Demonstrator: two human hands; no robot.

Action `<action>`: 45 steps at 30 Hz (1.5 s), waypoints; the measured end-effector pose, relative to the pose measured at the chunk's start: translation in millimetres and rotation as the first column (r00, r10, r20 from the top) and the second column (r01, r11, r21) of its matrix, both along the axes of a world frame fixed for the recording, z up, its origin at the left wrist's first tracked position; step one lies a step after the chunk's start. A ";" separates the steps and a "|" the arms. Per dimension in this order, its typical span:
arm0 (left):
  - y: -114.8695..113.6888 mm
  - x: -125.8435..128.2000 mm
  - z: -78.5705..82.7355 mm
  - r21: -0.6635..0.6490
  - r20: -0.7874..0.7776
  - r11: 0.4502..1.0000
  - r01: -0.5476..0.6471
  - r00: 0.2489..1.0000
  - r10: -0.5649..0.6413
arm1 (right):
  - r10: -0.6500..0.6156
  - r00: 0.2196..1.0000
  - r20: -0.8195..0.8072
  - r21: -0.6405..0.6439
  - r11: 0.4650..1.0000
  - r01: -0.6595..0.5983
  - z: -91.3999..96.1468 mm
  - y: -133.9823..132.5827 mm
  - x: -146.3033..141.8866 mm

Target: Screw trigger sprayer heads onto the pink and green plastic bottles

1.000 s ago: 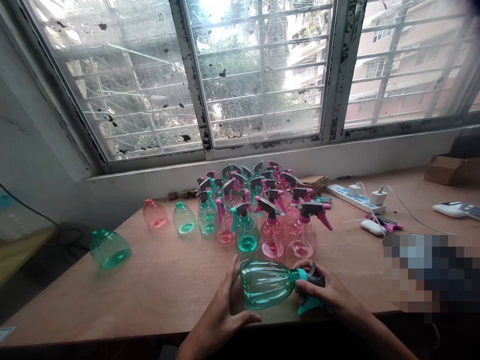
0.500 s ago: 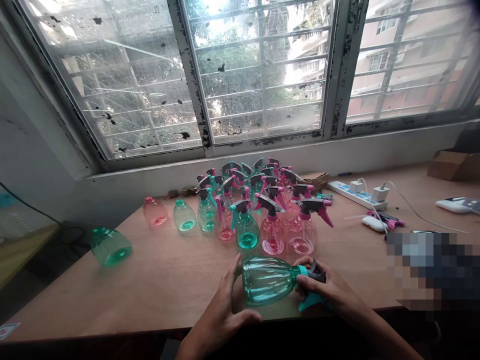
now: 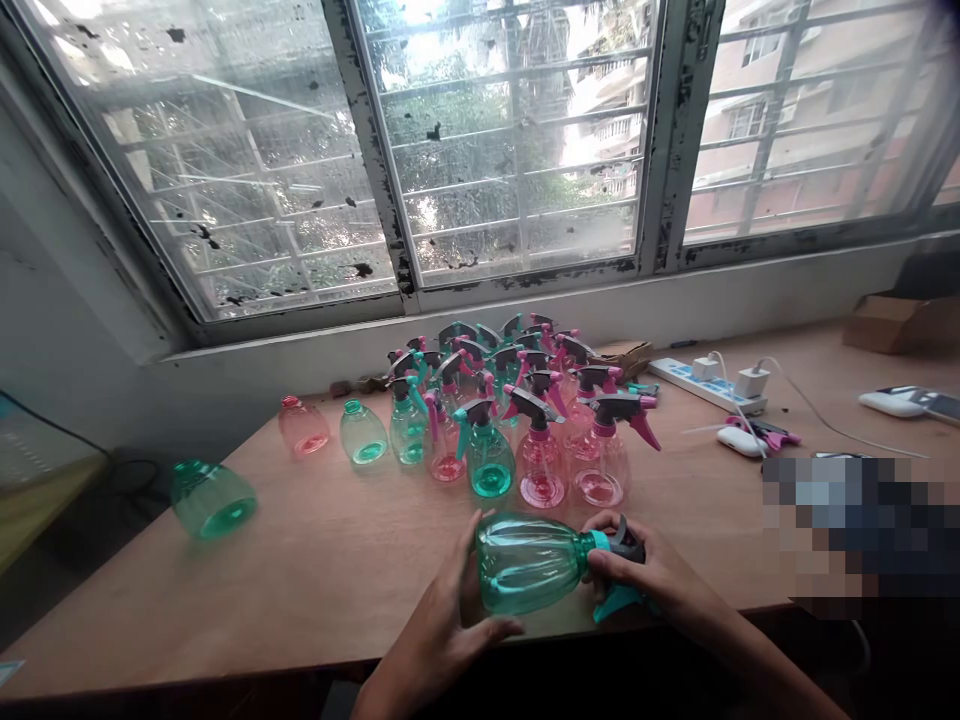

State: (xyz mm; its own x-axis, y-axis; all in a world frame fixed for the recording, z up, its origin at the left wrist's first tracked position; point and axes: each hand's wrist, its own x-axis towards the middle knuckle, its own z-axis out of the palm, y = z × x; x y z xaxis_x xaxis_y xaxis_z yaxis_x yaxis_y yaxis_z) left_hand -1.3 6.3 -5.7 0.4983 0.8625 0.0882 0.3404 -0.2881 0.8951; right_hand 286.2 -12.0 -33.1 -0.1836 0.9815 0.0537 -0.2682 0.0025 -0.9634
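Note:
A teal see-through spray bottle [image 3: 525, 562] lies on its side at the front edge of the wooden table [image 3: 322, 570]. My left hand [image 3: 450, 625] cups the bottle's base, fingers wrapped round it. My right hand [image 3: 652, 580] grips the neck and the dark trigger head with its teal lever [image 3: 622, 572]. Just behind stands a cluster of pink and teal spray bottles [image 3: 517, 420] with trigger heads on.
A pink bottle [image 3: 302, 428] and a teal bottle [image 3: 362, 434] stand without heads left of the cluster. Another headless teal bottle [image 3: 212, 498] lies far left. A power strip [image 3: 705, 382], cables, a white device [image 3: 739, 440] and a cardboard box [image 3: 892, 322] sit at the right.
The view has shifted slightly. Both hands keep their hold on the lying teal bottle, which has barely moved.

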 end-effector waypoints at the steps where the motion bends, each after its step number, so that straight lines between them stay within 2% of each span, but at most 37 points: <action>1: 0.5 0.5 -0.4 0.011 0.008 1.000 0.013 1.000 -0.013 | 0.002 1.000 0.000 0.002 1.000 -0.002 0.3 0.1 0.0; 5: 1.3 1.1 -3.5 0.030 0.043 0.998 0.050 0.998 -0.052 | 0.002 1.000 -0.001 0.006 1.000 -0.002 1.0 0.6 0.1; 10: 0.0 -0.9 -2.5 0.027 0.038 1.000 -0.007 0.999 0.006 | -0.017 1.000 0.008 0.003 1.000 0.017 0.0 0.3 0.8; 17: 3.1 -1.7 -1.8 0.052 0.062 0.998 0.047 0.997 -0.050 | -0.013 1.000 -0.001 0.010 1.000 0.013 0.0 0.6 0.7; 23: 1.8 -1.8 1.9 0.000 0.072 0.997 0.071 0.995 -0.071 | -0.016 1.000 -0.016 -0.002 1.000 0.016 -0.9 1.9 1.8; 27: 0.1 -0.9 6.1 0.037 0.036 0.997 0.067 0.997 -0.068 | -0.035 0.999 -0.020 -0.010 0.999 0.035 -1.0 1.5 2.0; 33: -0.2 -0.4 1.4 0.046 0.012 0.997 0.068 0.998 -0.069 | -0.068 0.997 -0.027 -0.015 0.998 0.068 1.7 0.7 0.7; 40: -1.1 -1.4 9.3 0.103 -0.003 0.990 0.097 0.995 -0.097 | -0.087 0.996 -0.019 -0.025 0.996 0.086 3.6 -0.2 -1.2; 45: -1.6 -0.6 3.3 0.071 0.005 0.993 0.093 0.996 -0.094 | -0.099 0.995 0.001 -0.034 0.994 0.099 5.3 -0.3 -1.7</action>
